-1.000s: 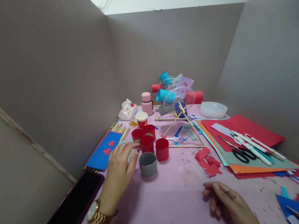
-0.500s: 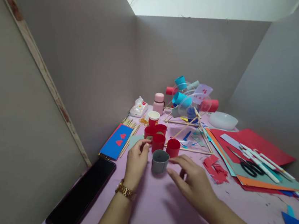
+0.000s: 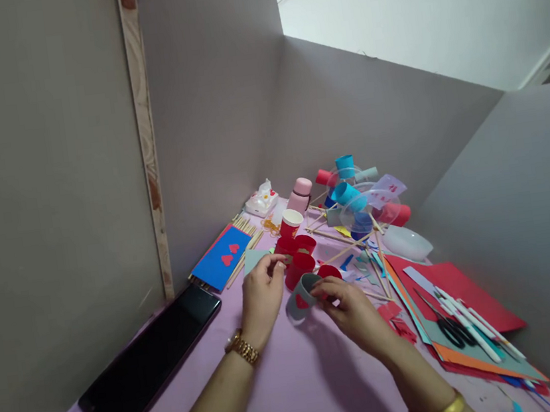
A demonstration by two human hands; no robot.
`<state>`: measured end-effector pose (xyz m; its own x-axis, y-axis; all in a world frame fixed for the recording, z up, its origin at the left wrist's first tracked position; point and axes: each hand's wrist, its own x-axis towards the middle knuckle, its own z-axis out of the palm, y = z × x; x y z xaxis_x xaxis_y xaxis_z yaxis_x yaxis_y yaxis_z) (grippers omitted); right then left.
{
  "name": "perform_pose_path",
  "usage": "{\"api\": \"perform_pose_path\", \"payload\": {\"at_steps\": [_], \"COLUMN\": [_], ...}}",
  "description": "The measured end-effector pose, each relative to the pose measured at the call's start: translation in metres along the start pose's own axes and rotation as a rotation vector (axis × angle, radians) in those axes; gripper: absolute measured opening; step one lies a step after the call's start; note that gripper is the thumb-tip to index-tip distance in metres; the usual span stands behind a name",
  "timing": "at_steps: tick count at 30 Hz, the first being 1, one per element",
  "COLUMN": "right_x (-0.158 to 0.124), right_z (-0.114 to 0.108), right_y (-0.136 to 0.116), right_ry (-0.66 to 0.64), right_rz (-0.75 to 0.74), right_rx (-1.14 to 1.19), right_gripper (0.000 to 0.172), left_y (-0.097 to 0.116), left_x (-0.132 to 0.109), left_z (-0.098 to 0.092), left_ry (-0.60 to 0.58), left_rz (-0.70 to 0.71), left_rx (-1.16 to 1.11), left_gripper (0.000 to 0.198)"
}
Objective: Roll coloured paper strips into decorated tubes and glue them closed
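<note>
A grey paper tube (image 3: 303, 301) with a red heart on its side leans above the lilac tabletop. My right hand (image 3: 347, 307) pinches its right rim between thumb and fingers. My left hand (image 3: 264, 294) has thumb and fingertips drawn together beside the red paper tubes; whatever is between them is too small to make out. Several of these tubes, including a red tube (image 3: 300, 270) at the front, stand just behind the grey one. A red paper cup with a white rim (image 3: 291, 223) is behind them. Another red tube (image 3: 329, 271) is partly hidden by my right hand.
A black phone (image 3: 154, 361) lies at left, near a blue card with hearts (image 3: 221, 259) and wooden sticks. Behind stands a pink bottle (image 3: 300, 195) beside a stick frame with a wheel of coloured tubes (image 3: 348, 195). Scissors (image 3: 453, 331), white pens and coloured sheets lie right.
My right hand has closed on the grey tube, tilting and turning it so its red heart shows. The left hand stays beside the red tubes. The view has shifted and tilted.
</note>
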<state>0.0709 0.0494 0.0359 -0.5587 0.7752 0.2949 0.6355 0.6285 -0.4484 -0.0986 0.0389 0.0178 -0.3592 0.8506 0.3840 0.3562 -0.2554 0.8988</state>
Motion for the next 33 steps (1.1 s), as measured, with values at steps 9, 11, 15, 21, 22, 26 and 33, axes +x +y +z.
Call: {"api": "perform_pose_path", "payload": {"at_steps": [9, 11, 15, 21, 22, 26, 33], "right_x": [-0.002, -0.003, -0.005, -0.004, -0.003, 0.002, 0.005], "right_z": [0.011, 0.014, 0.012, 0.012, 0.014, 0.018, -0.001], "right_y": [-0.016, -0.015, -0.01, -0.016, -0.017, -0.016, -0.007], "right_ry": [0.004, 0.017, -0.006, 0.023, 0.038, 0.052, -0.044], "right_rz": [0.033, 0.047, 0.027, 0.051, 0.057, 0.032, -0.061], "right_rx": [-0.047, -0.053, -0.018, -0.018, -0.023, 0.009, 0.143], "right_gripper": [0.02, 0.012, 0.026, 0.026, 0.024, 0.017, 0.029], "left_y": [-0.003, -0.003, -0.003, -0.004, -0.004, -0.003, -0.012], "left_x": [-0.003, -0.003, -0.003, -0.003, -0.003, -0.003, 0.001], "left_z": [0.003, 0.004, 0.004, 0.005, 0.005, 0.004, 0.006], "left_ry": [-0.03, -0.039, -0.043, -0.04, -0.04, -0.041, -0.131], "left_rz": [-0.032, -0.037, -0.046, -0.055, -0.058, -0.078, -0.149], "left_rx": [0.006, 0.005, 0.001, 0.0, -0.001, -0.009, -0.104], "left_gripper": [0.017, 0.017, 0.017, 0.018, 0.018, 0.018, 0.021]}}
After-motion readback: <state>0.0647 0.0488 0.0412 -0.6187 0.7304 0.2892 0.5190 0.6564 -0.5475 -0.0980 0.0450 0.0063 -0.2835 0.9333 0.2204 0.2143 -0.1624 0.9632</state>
